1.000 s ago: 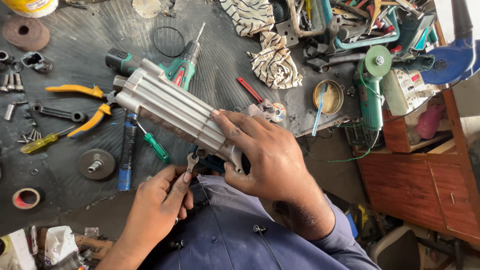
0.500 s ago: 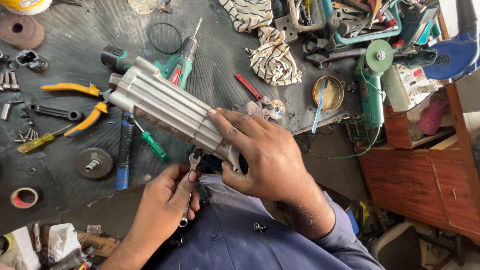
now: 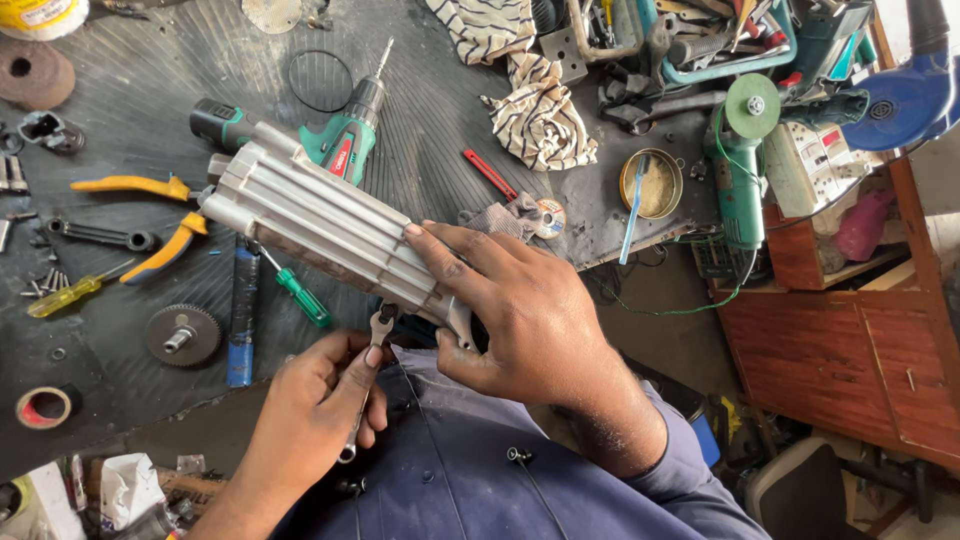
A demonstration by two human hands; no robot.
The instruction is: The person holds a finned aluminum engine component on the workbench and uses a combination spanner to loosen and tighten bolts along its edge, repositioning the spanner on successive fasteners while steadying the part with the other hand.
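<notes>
Cluttered dark workbench (image 3: 130,420); wooden cabinet (image 3: 840,360) beside.

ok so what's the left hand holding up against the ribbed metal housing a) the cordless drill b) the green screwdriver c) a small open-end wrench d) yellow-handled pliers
c: the left hand grips a small open-end wrench, its head up at the near end of the ribbed metal housing, which the right hand steadies.
</notes>
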